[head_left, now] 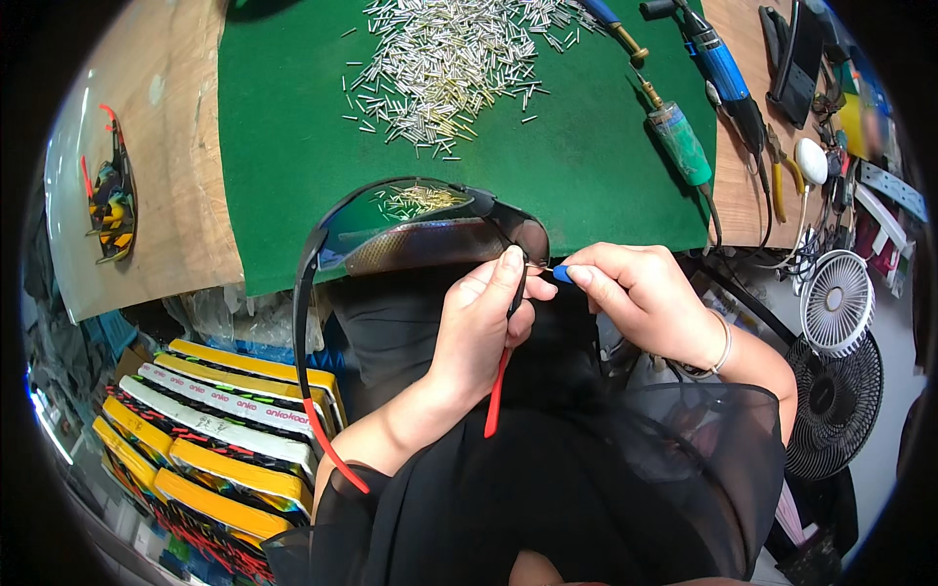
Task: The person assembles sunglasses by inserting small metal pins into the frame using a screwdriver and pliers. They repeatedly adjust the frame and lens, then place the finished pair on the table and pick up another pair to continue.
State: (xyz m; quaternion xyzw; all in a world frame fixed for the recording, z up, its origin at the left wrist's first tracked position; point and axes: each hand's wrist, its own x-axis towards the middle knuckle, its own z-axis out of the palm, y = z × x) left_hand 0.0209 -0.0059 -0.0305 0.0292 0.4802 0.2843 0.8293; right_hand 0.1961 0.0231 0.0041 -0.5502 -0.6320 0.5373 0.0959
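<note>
A pair of wraparound sunglasses point(420, 246) with a black frame, dark lenses and red temple tips is held up at the near edge of the green mat. My left hand point(477, 317) is closed around it at the right-hand hinge, thumb on top. Between the fingers and thumb of my right hand point(640, 293) is a small screwdriver point(562, 274) with a blue handle. Its thin shaft points left and meets the hinge area, where my left fingertips hide the exact contact. Small brass-coloured pins point(415, 200) lie just beyond the frame, partly seen through the lens.
On the green mat point(283, 146) lies a large heap of silver and gold pins point(449, 78). To the right are a green-handled tool point(680, 144), a blue power tool point(721, 68), pliers point(779, 181) and a white fan point(838, 301). Yellow-edged trays point(225, 498) stand lower left; more glasses point(115, 210) lie left.
</note>
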